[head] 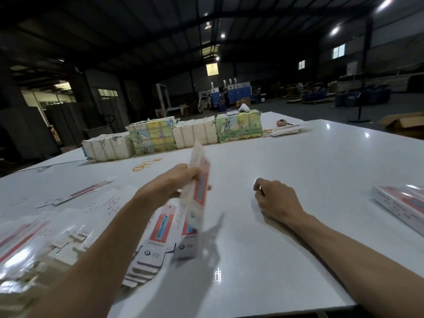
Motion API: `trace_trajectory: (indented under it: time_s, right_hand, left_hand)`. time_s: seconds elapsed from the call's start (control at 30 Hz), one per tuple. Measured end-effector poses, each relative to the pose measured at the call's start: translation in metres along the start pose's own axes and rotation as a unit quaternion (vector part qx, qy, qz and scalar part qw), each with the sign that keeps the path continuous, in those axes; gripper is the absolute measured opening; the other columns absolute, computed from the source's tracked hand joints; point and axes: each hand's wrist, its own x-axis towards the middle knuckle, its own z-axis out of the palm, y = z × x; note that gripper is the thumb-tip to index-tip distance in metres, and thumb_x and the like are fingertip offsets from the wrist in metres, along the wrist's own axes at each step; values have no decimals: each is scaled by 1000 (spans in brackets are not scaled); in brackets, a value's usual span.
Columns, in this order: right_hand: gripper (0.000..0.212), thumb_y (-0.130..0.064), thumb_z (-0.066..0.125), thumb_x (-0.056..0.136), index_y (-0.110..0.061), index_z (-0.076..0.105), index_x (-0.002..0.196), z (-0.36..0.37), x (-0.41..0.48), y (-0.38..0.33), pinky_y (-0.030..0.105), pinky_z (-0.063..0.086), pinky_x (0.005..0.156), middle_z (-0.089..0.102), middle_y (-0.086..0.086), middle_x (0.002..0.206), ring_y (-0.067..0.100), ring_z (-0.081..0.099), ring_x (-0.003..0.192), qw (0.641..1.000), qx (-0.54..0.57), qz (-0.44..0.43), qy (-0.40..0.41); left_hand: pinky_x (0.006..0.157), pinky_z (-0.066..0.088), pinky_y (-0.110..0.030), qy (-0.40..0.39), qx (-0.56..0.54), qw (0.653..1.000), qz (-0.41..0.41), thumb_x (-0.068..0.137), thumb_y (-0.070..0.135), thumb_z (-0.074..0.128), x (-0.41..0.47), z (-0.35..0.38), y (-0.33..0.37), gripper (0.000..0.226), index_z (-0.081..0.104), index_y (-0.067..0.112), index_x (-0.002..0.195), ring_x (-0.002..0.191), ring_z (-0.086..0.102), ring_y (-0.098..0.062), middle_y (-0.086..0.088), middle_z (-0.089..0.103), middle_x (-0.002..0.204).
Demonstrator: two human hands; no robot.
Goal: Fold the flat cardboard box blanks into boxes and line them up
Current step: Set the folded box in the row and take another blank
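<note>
Cardboard, glossy and slick: the stack of flat blanks [151, 249] lies fanned on the table [298, 168] beside my left forearm. Above it my left hand [171, 187] grips one blank [197, 191] by its edge, held up on end (blurred, so I can't tell how far it's opened). My right hand [275, 198] rests on the table, fingers loosely curled, holding nothing. One-handed, the blank could slip or crease off its score lines, and my arm could scatter the stack. Further off lie rubber bands [146, 165] and wrapped bundles [195, 131].

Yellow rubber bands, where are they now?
Head view: yellow rubber bands lie loose on the white table, left of centre, just before the wrapped paper bundles.
</note>
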Motion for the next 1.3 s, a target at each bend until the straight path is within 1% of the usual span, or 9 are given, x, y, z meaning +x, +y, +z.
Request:
trace_trajectory:
  time_s: [0.1,0.27,0.4,0.53,0.6,0.8,0.97,1.13,1.3]
  right_hand:
    - [20,-19,48,99,-23,65,110,-2,2,0,33,40,61,67,-5,78,21,59,70,998,59,0,36]
    - [17,-12,56,105,-13,67,118,-7,2,-2,40,61,68,69,-1,82,14,64,65,975,173,-14,138]
    - [22,-9,54,106,-13,60,127,-14,2,-5,36,62,77,63,-4,90,14,65,77,957,222,-33,184]
    - [33,-20,58,106,-17,59,139,-19,9,-8,41,56,101,56,3,134,18,51,124,968,178,-76,157]
    - [37,-30,53,107,-18,60,141,-22,10,-11,45,55,104,51,1,142,15,43,134,972,179,-94,118]
    - [38,-24,54,107,-18,59,143,-31,13,-7,56,53,103,50,4,143,21,41,136,977,110,-145,113]
    - [37,-33,56,103,-15,69,133,-34,11,-14,46,51,105,52,4,143,20,40,137,973,134,-151,112]
    - [17,-23,66,102,-10,74,111,-42,15,-21,22,57,89,55,0,136,18,52,128,956,270,-84,71]
    - [19,-24,66,102,-9,77,100,-56,17,-21,33,60,92,58,-6,133,16,64,114,923,383,-8,43]
  left_hand:
    - [85,61,-43,-137,-250,958,8,102,18,47,8,46,-2,40,47,11,141,101,76,-28,-16,76,120]
    - [93,60,-50,-154,-446,881,-19,104,52,46,16,114,-20,53,59,16,139,112,73,-41,-19,73,126]
    - [79,64,-47,-134,-444,886,-3,101,76,30,19,132,-31,68,64,27,135,109,75,-37,-10,76,124]
    - [70,64,-43,-130,-426,895,29,105,67,33,13,130,-32,63,66,22,133,100,77,-38,-13,77,118]
    - [65,64,-42,-129,-425,895,31,105,64,37,11,130,-30,58,65,19,131,92,78,-39,-17,78,111]
    - [62,63,-41,-150,-423,892,40,105,62,39,7,128,-26,58,68,13,116,79,78,-36,-18,78,98]
    - [62,63,-39,-163,-421,891,41,104,61,40,3,126,-26,56,67,13,108,72,76,-33,-17,76,90]
    - [68,63,-39,-194,-414,888,49,104,64,36,5,126,-28,65,77,13,100,74,75,-32,-18,76,98]
    - [68,63,-37,-222,-379,896,59,102,69,27,16,130,-26,74,68,9,115,73,74,-29,-15,76,97]
